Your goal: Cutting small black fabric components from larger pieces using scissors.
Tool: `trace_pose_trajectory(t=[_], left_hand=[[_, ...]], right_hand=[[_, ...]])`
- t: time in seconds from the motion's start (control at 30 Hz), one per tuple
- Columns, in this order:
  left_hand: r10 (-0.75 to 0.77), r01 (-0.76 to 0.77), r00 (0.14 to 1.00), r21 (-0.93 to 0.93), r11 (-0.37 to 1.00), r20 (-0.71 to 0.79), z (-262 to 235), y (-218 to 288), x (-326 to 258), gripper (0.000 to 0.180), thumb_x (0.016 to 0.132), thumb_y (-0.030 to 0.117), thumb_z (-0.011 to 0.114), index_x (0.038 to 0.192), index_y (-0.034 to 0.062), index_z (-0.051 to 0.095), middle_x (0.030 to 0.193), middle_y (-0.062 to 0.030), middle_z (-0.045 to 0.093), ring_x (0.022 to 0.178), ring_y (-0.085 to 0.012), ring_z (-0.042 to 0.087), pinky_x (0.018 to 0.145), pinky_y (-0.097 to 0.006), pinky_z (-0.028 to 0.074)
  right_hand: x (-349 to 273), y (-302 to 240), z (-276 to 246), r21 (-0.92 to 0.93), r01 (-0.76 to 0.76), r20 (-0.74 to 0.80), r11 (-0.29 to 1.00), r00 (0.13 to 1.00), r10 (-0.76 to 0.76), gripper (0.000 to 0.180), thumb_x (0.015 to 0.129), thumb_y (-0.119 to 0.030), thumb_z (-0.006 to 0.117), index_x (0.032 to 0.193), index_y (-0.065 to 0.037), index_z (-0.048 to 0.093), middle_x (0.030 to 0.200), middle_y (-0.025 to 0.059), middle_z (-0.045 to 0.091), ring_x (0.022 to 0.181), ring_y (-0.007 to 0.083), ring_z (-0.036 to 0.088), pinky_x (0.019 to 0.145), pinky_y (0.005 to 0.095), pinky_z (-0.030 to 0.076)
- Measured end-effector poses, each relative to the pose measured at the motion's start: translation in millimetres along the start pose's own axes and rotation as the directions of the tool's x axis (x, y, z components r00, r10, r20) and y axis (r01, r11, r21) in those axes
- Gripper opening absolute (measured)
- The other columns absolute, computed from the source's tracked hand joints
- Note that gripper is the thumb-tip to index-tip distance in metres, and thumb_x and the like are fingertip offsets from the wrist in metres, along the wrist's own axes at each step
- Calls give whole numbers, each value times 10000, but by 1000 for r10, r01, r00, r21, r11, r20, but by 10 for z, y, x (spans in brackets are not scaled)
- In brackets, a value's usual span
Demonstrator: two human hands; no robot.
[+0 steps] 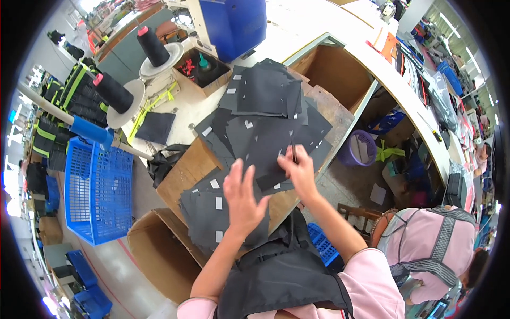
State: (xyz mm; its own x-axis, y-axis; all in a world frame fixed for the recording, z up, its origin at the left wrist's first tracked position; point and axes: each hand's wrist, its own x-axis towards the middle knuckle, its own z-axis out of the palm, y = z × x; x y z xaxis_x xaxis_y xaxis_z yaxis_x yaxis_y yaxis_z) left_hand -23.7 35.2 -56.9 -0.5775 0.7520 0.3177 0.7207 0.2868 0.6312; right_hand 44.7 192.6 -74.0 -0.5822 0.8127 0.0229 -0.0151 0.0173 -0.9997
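Note:
Dark grey fabric pieces (265,139) lie in overlapping layers on a worn wooden board, several with small white labels. My left hand (243,202) is open, fingers spread, above the near pieces. Over the middle of the pile, my right hand (299,169) is closed around a small slim dark tool (294,153); its exact kind is too small to make out. A neat stack of dark pieces (265,90) sits at the far end, and a looser heap (204,212) lies at the near left, partly under my left forearm.
Two black thread cones (154,48) stand at the far left by a blue machine part (232,26). A blue basket (98,194) and an open cardboard box (164,255) are on the left. To the right are a purple bin (357,149) and a co-worker in pink (425,239).

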Motion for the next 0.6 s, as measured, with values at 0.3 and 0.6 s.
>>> trace_pose_trajectory(t=[0.3, 0.6], left_hand=[[-286, 496, 862, -579, 647, 419, -130, 83, -158, 226, 848, 93, 615, 1058, 13, 596, 855, -49, 646, 743, -80, 548, 684, -241, 457], [-415, 735, 653, -663, 144, 634, -380, 368, -279, 341, 897, 297, 601, 1088, 16, 576, 968, -22, 598, 881, -92, 531, 783, -248, 439]], right_hand=[[-891, -654, -251, -341, 340, 231, 876, 934, -273, 275, 785, 14, 609, 1057, -24, 618, 780, 78, 563, 623, 151, 507, 555, 260, 419], [-1170, -551, -312, -477, 383, 302, 791, 917, -261, 431, 732, -89, 693, 1128, -63, 526, 883, 101, 571, 704, 266, 599, 590, 335, 475]])
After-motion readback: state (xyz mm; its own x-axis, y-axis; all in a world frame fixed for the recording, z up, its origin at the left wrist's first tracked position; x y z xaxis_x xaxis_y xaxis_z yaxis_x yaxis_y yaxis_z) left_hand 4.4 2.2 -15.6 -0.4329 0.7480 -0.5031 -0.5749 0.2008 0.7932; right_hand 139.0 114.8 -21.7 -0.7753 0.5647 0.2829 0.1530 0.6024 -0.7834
